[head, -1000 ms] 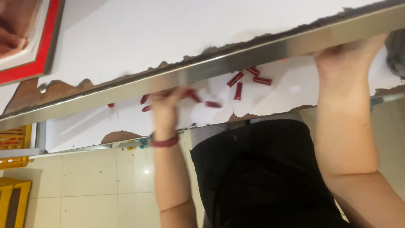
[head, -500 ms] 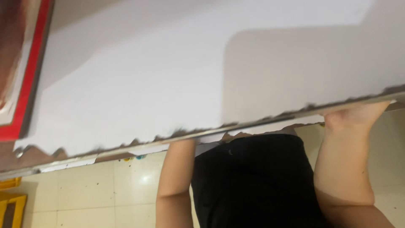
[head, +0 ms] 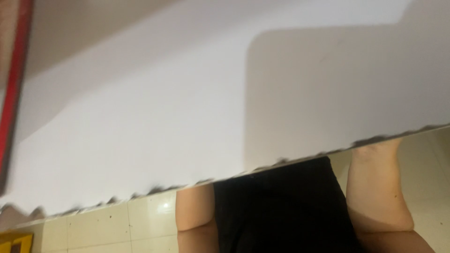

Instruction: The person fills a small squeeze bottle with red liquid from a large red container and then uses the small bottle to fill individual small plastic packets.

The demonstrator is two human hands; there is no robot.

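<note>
Head view — both forearms vanish behind white board (head: 187, 117).

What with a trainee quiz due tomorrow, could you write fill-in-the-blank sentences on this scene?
1. The big sheet filling most of the view is ____.
2. Both hands are ____ behind the sheet's ragged edge; only the forearms show.
3. The garment between the forearms is ____.
4. The floor is laid with pale ____.
Missing words: white; hidden; black; tiles.
</note>
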